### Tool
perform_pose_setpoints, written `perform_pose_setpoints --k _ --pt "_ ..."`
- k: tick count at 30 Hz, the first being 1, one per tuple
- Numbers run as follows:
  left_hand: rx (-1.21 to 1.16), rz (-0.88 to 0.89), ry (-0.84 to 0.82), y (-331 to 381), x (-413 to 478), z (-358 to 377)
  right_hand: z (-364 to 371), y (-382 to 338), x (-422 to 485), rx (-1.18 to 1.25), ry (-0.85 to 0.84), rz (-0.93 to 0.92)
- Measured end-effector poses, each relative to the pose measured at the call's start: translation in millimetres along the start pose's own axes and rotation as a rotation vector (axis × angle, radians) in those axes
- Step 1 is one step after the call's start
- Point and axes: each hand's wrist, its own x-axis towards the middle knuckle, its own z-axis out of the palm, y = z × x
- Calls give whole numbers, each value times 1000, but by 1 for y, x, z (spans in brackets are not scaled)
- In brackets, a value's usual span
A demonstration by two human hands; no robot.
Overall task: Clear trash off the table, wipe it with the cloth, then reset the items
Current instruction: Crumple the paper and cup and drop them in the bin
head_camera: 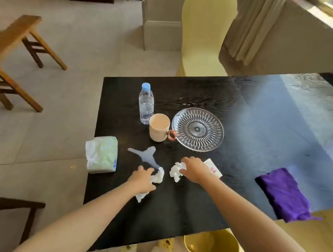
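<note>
Fingers of left hand [143, 180] curl on crumpled tissue [158, 177]; right hand [194, 169] apparently pinches second tissue [175, 171].

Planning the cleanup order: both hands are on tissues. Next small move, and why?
Probably lift both and drop them in the yellow bin below the near edge: left hand grips the left tissue, right hand the right tissue, and the cloth lies aside.

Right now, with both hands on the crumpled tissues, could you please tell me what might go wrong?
The left hand gripping a crumpled white tissue sits beside the pale grey spill-like patch and may smear it. The purple cloth overhangs the black table's near edge and might slip off.
</note>
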Motion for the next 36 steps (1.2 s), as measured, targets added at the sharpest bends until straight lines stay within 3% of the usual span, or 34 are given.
perform_pose_setpoints --k 7,16,25,32,36 --pt "-134 -100 160 10 10 31 36 -6 25 -95 46 53" --pt "-217 -97 303 7 18 45 62 4 33 -156 81 -17" --pt "-379 -126 323 -6 24 37 52 -6 32 274 96 -93" --pt "-687 -76 333 8 17 -7 24 -28 33 413 154 -217" --pt "-853 -202 241 22 15 -35 11 -38 21 720 62 -240"
